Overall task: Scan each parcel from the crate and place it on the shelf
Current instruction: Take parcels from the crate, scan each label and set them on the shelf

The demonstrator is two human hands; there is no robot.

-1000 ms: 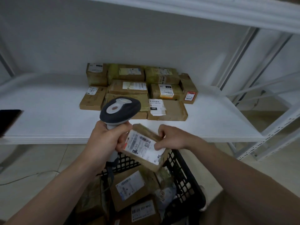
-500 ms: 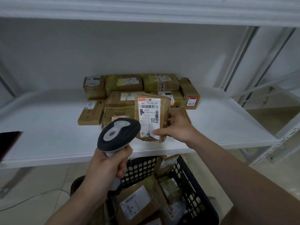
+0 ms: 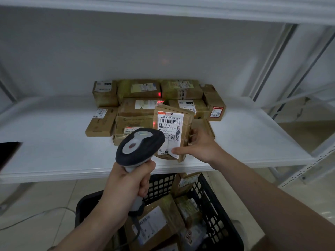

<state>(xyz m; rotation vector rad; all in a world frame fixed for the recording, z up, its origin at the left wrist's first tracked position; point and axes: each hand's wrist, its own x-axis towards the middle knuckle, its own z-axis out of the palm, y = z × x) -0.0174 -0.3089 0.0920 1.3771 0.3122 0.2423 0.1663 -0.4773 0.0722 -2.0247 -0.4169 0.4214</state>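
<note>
Inspecting the flat brown cardboard parcel with its white label (image 3: 178, 124), upright over the white shelf's (image 3: 54, 153) front edge, we judge it light and fairly stiff, best pinched at its lower edge as our right hand (image 3: 201, 147) does, while our left hand (image 3: 126, 185) grips the grey handheld scanner (image 3: 139, 145).

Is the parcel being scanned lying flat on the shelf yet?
No, the right hand holds the parcel upright, its label facing the scanner in the left hand.
</note>
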